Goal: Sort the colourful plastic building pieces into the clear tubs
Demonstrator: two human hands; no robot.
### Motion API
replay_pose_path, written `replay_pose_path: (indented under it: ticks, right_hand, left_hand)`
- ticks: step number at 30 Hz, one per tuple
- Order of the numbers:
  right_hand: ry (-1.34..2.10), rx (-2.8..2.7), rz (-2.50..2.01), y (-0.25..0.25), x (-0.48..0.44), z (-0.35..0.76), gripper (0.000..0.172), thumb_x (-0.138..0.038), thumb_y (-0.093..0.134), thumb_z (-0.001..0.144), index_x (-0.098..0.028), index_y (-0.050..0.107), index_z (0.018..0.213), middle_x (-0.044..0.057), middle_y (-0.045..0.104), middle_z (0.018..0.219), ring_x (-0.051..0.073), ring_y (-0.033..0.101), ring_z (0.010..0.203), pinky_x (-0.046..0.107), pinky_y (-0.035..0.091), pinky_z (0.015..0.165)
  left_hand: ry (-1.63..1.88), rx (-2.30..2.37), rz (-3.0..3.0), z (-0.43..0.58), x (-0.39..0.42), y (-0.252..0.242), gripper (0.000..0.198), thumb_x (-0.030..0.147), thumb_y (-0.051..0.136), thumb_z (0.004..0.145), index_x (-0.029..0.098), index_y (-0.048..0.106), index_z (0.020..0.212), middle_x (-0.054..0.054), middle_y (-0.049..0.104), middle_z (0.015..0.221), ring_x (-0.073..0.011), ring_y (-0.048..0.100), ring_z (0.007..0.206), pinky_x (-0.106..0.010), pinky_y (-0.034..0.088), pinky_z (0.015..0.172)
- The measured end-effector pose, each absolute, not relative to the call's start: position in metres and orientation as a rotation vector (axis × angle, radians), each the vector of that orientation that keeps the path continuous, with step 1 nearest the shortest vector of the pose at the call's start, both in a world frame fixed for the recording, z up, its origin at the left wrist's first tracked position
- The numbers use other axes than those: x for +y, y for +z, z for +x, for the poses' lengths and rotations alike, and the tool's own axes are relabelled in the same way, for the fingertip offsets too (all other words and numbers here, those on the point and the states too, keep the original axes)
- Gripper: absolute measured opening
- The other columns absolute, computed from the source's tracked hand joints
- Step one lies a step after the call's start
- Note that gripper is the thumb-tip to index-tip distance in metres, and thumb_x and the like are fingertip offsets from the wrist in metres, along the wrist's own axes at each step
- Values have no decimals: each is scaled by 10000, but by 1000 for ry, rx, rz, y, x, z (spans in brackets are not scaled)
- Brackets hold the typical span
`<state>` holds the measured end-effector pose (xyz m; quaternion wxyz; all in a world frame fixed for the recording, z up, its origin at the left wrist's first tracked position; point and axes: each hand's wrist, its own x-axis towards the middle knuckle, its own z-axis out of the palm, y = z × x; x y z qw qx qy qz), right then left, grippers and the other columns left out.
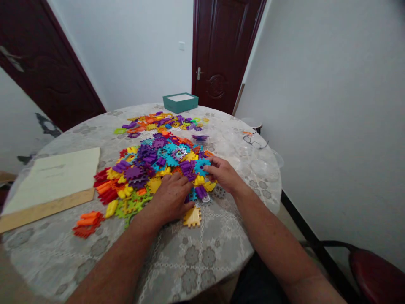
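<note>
A large heap of plastic interlocking building pieces [134, 172] with toothed edges lies in front of me, in purple, blue, yellow, red, orange and green. My right hand [225, 175] pinches a blue toothed building piece [201, 166] between thumb and fingers at the heap's right side. Lower down, my left hand [172, 196] rests palm down on the near edge of the heap, thumb apart from the fingers; what lies under the palm is hidden. Close to that thumb is a pale yellow square piece [192, 217]. A purple piece [201, 193] lies between the two hands.
The round table has a patterned cloth [193, 270]. Behind the heap are more scattered pieces [152, 124] and a green box [181, 102]. Glasses [255, 142] and clear plastic containers [228, 147] sit to the right. Leftward lie a paper pad [58, 175] and several orange-red pieces [88, 223].
</note>
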<state>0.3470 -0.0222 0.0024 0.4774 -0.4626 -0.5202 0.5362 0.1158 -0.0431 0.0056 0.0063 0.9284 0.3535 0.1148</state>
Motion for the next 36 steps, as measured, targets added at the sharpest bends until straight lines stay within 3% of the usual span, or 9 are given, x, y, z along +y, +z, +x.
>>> replay_pose_path:
  ticks: [7, 14, 18, 23, 29, 36]
  right_hand:
    - [1256, -1449, -1112, -9, -16, 339, 286, -404, 732, 829, -206, 691, 1031, -56, 621, 670, 109, 541, 551, 234, 443, 527]
    - [1273, -1408, -1102, -12, -16, 338, 333, -450, 757, 817, -201, 689, 1028, -56, 608, 695, 106, 528, 557, 237, 441, 518]
    - [1271, -1387, -1083, -15, -14, 337, 332, -454, 769, 812, -200, 697, 1014, -48, 633, 723, 99, 530, 553, 229, 436, 513]
    - [1341, -1152, -1043, -16, -11, 342, 327, -431, 800, 769, -205, 683, 976, -50, 632, 712, 90, 536, 542, 212, 432, 506]
    - [1476, -869, -889, -8, -11, 347, 402, -378, 897, 688, -205, 692, 988, -40, 658, 770, 68, 520, 545, 188, 427, 501]
    - [1524, -1098, -914, -19, -14, 343, 334, -408, 866, 766, -200, 733, 991, -17, 675, 777, 98, 566, 589, 221, 474, 550]
  left_hand:
    - [346, 1226, 2967, 127, -47, 1, 271, 322, 705, 829, 241, 717, 1088, -128, 700, 1059, -359, 594, 1080, -543, 446, 979]
    - [349, 1187, 2938, 123, -45, -2, 386, 412, 739, 832, 223, 701, 1166, -143, 701, 1127, -369, 587, 1112, -564, 448, 1011]
    - [372, 1191, 2924, 122, -44, -4, 341, 356, 738, 827, 226, 701, 1141, -125, 706, 1079, -353, 599, 1097, -543, 456, 1017]
    - [646, 1109, 2789, 118, -36, -9, 461, 352, 691, 895, 207, 625, 1328, -137, 699, 1233, -321, 614, 1170, -495, 479, 1053]
    - [1012, 1159, 2575, 117, -29, -11, 453, 308, 690, 928, 188, 576, 1350, -149, 648, 1299, -297, 598, 1247, -476, 502, 1085]
    - [1199, 1206, 2550, 115, -26, -11, 553, 273, 678, 958, 229, 487, 1475, -137, 609, 1309, -292, 591, 1267, -486, 530, 1088]
